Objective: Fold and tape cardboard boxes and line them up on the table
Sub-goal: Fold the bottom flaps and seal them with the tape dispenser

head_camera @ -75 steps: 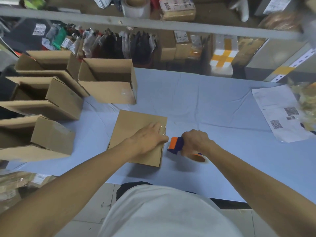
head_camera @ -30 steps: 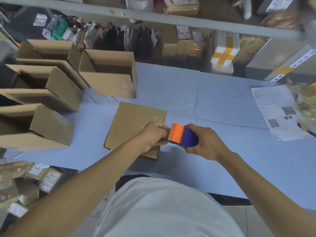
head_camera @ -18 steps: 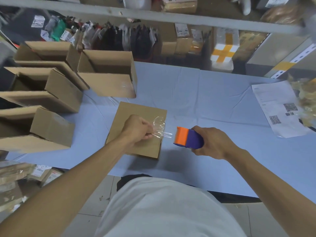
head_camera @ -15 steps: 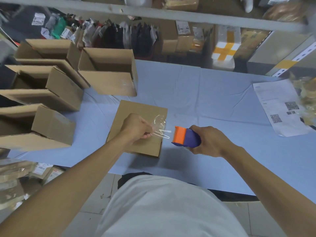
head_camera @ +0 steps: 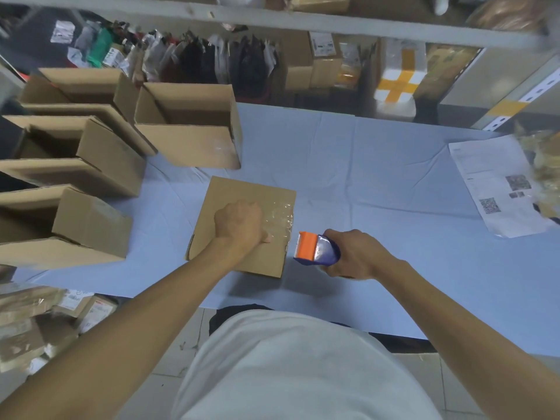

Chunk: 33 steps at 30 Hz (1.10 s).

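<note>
Crinkled clear tape (head_camera: 280, 218) on square cardboard box (head_camera: 242, 225)

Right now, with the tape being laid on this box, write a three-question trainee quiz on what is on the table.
1. True or false: the right hand holds the tape dispenser.
2. Where is the left hand?
A. on the printed sheet
B. on the closed box, at the clear tape
C. inside an open box
3. Fill in: the printed sheet with codes lies on the table's ____ side.

Key
1. True.
2. B: it rests on the closed box in front of the person, beside the clear tape near that box's right edge.
3. Right; the open boxes stand on the left, on the blue table cover.
</note>
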Each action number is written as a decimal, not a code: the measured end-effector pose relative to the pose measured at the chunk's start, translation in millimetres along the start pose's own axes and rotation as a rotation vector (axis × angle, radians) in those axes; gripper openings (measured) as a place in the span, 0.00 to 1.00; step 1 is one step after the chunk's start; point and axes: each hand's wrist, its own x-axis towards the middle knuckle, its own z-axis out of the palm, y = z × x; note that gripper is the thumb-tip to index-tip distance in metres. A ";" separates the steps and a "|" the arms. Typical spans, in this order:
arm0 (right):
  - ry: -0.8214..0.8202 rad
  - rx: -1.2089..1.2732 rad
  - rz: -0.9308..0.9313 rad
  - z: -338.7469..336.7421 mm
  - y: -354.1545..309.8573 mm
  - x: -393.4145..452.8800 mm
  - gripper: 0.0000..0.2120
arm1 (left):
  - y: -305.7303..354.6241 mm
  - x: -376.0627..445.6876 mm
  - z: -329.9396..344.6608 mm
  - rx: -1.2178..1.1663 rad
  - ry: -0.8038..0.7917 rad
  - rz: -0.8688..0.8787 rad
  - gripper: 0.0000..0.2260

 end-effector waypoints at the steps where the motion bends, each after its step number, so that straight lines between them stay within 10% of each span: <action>1: -0.006 0.007 -0.002 0.3 -1.8 1.4 0.23 | -1.9 2.3 2.1 -0.124 -0.065 0.070 0.17; 6: -0.022 -0.010 -0.032 2.0 2.0 0.4 0.22 | 1.7 -1.5 12.1 -1.219 -0.574 0.082 0.16; 33: -0.330 -0.390 0.263 -38.7 -43.2 10.4 0.16 | -4.6 0.7 10.6 -0.789 -0.436 0.075 0.14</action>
